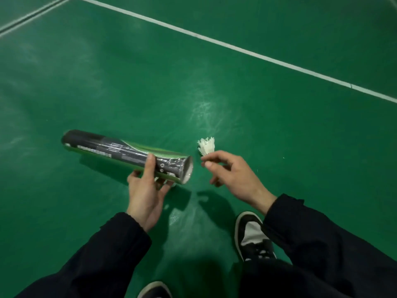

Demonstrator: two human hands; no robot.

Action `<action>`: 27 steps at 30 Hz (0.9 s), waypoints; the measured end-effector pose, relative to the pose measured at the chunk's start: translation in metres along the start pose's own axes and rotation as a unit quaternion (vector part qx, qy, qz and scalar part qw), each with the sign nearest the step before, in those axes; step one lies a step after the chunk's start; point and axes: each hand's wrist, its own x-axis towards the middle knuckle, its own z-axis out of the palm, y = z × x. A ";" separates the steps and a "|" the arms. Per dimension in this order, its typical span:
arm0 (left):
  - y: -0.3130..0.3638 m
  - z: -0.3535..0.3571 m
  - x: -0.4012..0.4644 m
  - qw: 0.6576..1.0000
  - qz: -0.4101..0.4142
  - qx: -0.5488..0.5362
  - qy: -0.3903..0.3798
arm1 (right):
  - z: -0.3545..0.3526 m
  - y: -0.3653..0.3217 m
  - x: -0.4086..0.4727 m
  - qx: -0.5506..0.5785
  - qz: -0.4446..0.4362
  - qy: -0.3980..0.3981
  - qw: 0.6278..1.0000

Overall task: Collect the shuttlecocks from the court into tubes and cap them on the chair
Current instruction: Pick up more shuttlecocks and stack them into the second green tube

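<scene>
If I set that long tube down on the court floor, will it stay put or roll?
The tube is a smooth cylinder, so on its side it would probably roll on the flat green floor. The left hand holds it one-handed, so it is likely light.

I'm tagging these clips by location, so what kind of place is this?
Most likely an indoor badminton court: a green sports floor with white boundary lines, and a person holding a feather shuttlecock beside a shuttlecock tube.
</scene>
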 end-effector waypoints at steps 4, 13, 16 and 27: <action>0.008 -0.027 0.005 0.999 0.019 0.015 0.034 | -0.003 0.043 0.082 -0.259 0.005 0.049 0.965; 0.011 -0.065 -0.005 0.985 0.047 -0.058 0.157 | -0.001 0.057 0.162 -0.260 0.044 -0.127 0.956; 0.019 -0.055 -0.002 0.972 0.072 -0.103 0.200 | 0.018 0.014 0.107 0.054 -0.065 -0.033 0.996; 0.003 -0.018 -0.009 0.974 0.062 -0.120 0.181 | 0.075 0.012 0.043 -0.089 -0.228 -0.153 0.957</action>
